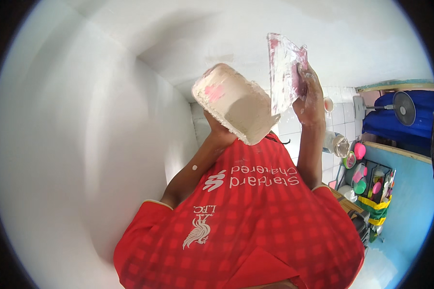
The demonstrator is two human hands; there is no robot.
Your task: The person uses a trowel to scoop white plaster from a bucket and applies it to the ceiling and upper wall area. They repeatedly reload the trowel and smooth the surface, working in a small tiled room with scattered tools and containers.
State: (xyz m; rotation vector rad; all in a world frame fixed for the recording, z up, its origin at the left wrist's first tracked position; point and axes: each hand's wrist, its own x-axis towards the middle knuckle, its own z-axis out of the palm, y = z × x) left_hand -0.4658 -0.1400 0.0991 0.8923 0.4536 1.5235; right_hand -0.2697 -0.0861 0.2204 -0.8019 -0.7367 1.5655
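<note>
A rectangular tub (236, 85) is tilted in front of my chest, its rim crusted with off-white putty and a pink patch showing on its inner wall. My left hand (218, 127) grips it from below and behind, with most of the fingers hidden by the tub. Just to the right, my right hand (310, 96) is closed around a flat pinkish-red putty spreader (285, 72). Its broad face is thickly smeared with white putty. The spreader's lower corner is close to the tub's right rim; I cannot tell whether they touch. White smears mark my right fingers.
Pale walls (120, 120) meet in a corner on the left and ahead. Below on the right lies a white tiled floor (340, 115) with a bag (340, 144). Farther right are a grey fan (403, 108), a blue cloth (383, 125) and a dark rack (378, 178) among colourful household items.
</note>
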